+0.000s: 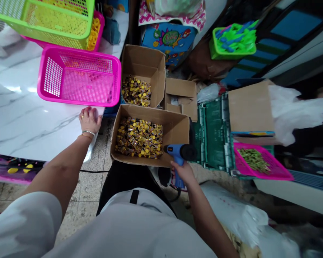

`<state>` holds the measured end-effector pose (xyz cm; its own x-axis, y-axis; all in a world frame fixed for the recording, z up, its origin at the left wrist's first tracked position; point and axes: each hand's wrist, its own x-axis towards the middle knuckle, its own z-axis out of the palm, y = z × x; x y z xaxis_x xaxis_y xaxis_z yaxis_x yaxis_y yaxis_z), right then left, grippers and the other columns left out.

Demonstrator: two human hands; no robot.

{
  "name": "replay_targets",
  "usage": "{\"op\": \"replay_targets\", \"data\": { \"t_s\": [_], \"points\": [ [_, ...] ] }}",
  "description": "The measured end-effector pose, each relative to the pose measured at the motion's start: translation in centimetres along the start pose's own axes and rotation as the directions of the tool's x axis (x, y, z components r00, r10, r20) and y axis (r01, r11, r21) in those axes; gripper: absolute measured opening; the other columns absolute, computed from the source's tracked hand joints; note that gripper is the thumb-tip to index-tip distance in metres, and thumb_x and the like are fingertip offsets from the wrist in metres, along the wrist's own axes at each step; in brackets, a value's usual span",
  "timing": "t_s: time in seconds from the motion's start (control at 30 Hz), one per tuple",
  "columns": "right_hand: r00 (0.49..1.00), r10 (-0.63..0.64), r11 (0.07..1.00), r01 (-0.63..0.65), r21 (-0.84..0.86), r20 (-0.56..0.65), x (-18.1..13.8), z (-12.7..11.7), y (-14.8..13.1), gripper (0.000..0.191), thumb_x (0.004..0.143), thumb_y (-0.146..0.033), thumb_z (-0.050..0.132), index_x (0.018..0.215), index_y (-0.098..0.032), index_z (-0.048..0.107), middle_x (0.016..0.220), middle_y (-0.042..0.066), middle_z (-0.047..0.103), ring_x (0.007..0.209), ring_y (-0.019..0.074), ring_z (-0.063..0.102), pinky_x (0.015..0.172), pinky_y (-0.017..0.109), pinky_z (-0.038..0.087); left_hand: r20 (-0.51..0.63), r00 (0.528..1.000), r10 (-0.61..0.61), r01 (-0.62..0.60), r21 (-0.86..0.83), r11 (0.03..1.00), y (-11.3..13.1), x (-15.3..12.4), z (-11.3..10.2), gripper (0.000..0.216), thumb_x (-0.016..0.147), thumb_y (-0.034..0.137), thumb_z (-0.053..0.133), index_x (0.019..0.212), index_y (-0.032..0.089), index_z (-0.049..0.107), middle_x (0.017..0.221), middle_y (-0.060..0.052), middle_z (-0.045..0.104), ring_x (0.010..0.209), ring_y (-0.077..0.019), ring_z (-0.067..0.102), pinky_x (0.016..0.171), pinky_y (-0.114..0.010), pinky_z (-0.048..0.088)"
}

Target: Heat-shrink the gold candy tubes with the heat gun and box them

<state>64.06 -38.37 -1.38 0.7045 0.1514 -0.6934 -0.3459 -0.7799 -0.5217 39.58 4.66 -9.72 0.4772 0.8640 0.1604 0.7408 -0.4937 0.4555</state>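
Note:
My right hand grips the handle of a blue heat gun. Its dark nozzle points left over the near cardboard box, which holds a heap of small yellow-capped pieces with printed wrapping. My left hand lies on the corner of the white marbled table, fingers resting on the surface and holding nothing. Just beyond those fingers stands a pink plastic basket with slotted sides.
Behind the near box, another cardboard box holds similar pieces. A green basket with yellow parts stands at back left. To the right are a dark green crate and a pink tray of thin greenish pieces. A cable crosses the floor.

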Motion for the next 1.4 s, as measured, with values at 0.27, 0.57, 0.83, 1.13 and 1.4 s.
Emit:
{"op": "replay_targets", "data": {
  "t_s": [0.27, 0.57, 0.83, 1.13, 1.4],
  "points": [
    [0.996, -0.075, 0.991, 0.081, 0.111, -0.049, 3.8, 1.1, -6.3, 0.027, 0.073, -0.032, 0.071, 0.088, -0.023, 0.050, 0.054, -0.005, 0.055, 0.041, 0.0166, 0.053, 0.037, 0.029, 0.046, -0.007, 1.000, 0.019, -0.019, 0.014, 1.000, -0.2, 0.1, 0.1, 0.054, 0.086, 0.044, 0.056, 0.131, 0.014, 0.058, 0.144, -0.021, 0.045, 0.139, -0.0401, 0.032, 0.115, -0.061, 0.021],
    [0.986, 0.143, 0.988, -0.138, -0.062, 0.083, -1.5, -1.2, -0.1, 0.028, 0.076, -0.038, 0.068, 0.087, -0.024, 0.047, 0.055, -0.005, 0.057, 0.042, 0.0168, 0.056, 0.038, 0.029, 0.048, 0.009, 1.000, -0.009, 0.009, 0.017, 1.000, 0.3, -0.1, -0.1, 0.054, 0.087, 0.044, 0.055, 0.132, 0.014, 0.057, 0.143, -0.020, 0.046, 0.138, -0.0396, 0.032, 0.115, -0.060, 0.022],
    [0.996, 0.041, 0.999, -0.043, 0.025, 0.076, -1.5, 2.1, -2.2, 0.025, 0.074, -0.038, 0.070, 0.077, -0.022, 0.051, 0.054, -0.003, 0.057, 0.041, 0.0144, 0.053, 0.038, 0.026, 0.047, 0.012, 1.000, -0.008, 0.008, 0.035, 0.999, 0.3, -0.1, -0.2, 0.055, 0.086, 0.045, 0.055, 0.133, 0.016, 0.056, 0.145, -0.019, 0.046, 0.139, -0.0395, 0.033, 0.115, -0.060, 0.022],
    [0.955, 0.050, 0.991, -0.012, -0.131, 0.293, -2.9, 2.7, -3.0, 0.026, 0.074, -0.039, 0.072, 0.067, -0.020, 0.055, 0.051, -0.001, 0.057, 0.039, 0.0148, 0.053, 0.035, 0.026, 0.045, 0.050, 0.998, -0.032, 0.032, -0.002, 0.999, 0.1, -0.2, 0.1, 0.058, 0.087, 0.047, 0.054, 0.137, 0.016, 0.053, 0.148, -0.020, 0.042, 0.141, -0.0406, 0.029, 0.116, -0.062, 0.018],
    [0.973, -0.050, 0.999, 0.053, -0.007, 0.225, -1.6, 5.2, -5.7, 0.026, 0.073, -0.043, 0.069, 0.072, -0.021, 0.056, 0.051, -0.003, 0.057, 0.040, 0.0144, 0.053, 0.038, 0.027, 0.046, 0.024, 1.000, -0.016, 0.015, 0.058, 0.998, 0.0, -0.2, 0.3, 0.056, 0.088, 0.046, 0.053, 0.134, 0.015, 0.056, 0.144, -0.019, 0.046, 0.140, -0.0382, 0.032, 0.117, -0.057, 0.022]
  ]
}}
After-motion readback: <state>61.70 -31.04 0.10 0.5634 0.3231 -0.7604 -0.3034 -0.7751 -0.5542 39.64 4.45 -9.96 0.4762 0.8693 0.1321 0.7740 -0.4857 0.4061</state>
